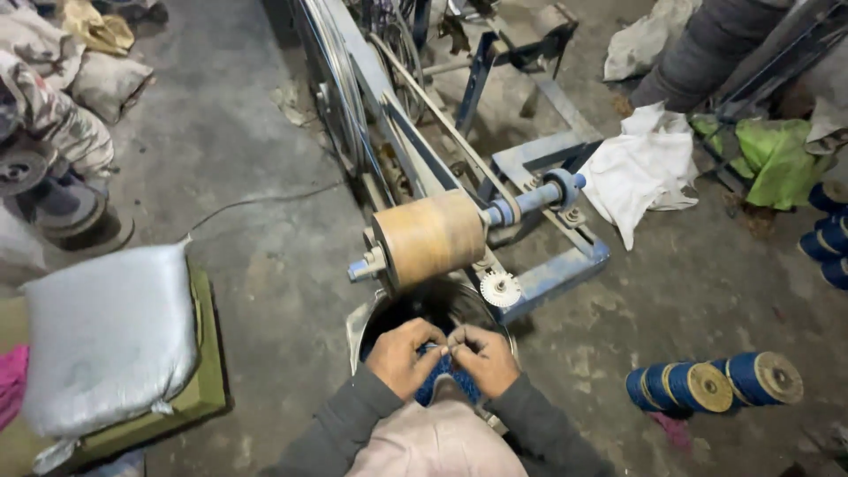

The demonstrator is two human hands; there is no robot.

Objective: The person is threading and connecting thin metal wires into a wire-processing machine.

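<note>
My left hand and my right hand meet low in the middle, over a round metal bowl. Both pinch a bundle of blue thread that lies between them. Just above the hands sits a tan wooden roller on the shaft of a blue metal winding frame. A small white gear hangs beside the roller's lower right. Grey sleeves cover both forearms.
Blue thread spools lie on the concrete floor at the right, more at the far right edge. A grey cushion rests on a green seat at the left. White cloth and green cloth lie beyond the frame. Another person's leg shows top right.
</note>
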